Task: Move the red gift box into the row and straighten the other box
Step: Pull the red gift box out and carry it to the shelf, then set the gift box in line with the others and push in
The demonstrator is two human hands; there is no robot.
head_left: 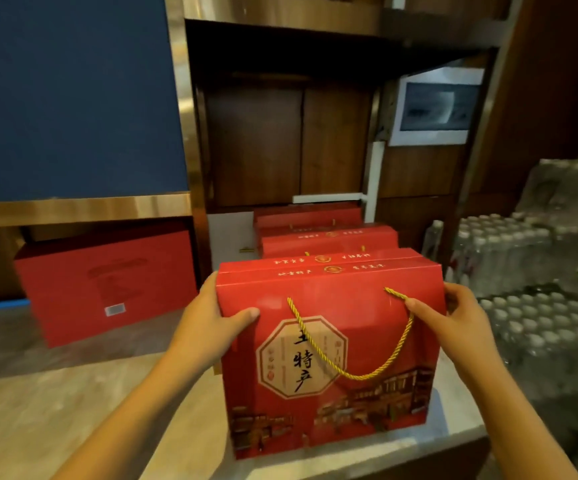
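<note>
Red cardboard gift box with gold rope handle stands upright at the near end of the pale stone counter, in line with the row of matching red boxes behind it. Left hand clamps the box's upper left edge, thumb on the front; right hand clamps the upper right corner. Another plain red box sits tilted at left. Shrink-wrapped bottle packs at right.

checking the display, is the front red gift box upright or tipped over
Upright. The red gift box stands on its base on the counter, printed face toward the camera, gold rope handle hanging down it.
</note>
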